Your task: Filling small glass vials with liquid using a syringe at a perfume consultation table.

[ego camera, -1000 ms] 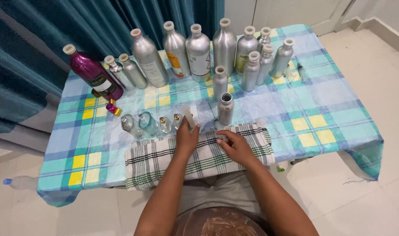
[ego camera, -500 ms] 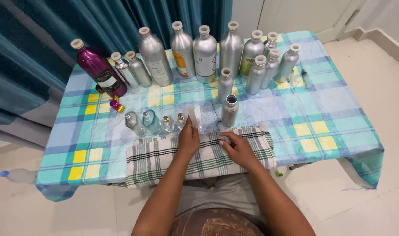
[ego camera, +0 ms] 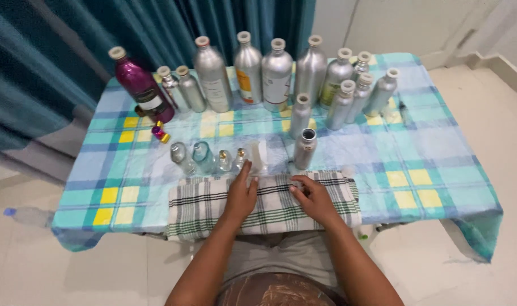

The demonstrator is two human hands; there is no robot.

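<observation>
Small glass bottles (ego camera: 208, 158) stand uncapped at frame centre; my left hand (ego camera: 241, 195) rests open on the checked towel (ego camera: 269, 204), my right hand (ego camera: 314, 198) pinches something small, unidentifiable.

Along the far edge of a table under a blue, green and yellow checked tablecloth (ego camera: 417, 170): a row of silver aluminium bottles (ego camera: 276, 73). At the row's left end, a magenta bottle (ego camera: 138, 85), tilted. Behind the table, a teal curtain (ego camera: 71, 34). Left of the table, on the pale floor (ego camera: 485, 102), a clear plastic bottle (ego camera: 29, 215), lying down.
</observation>
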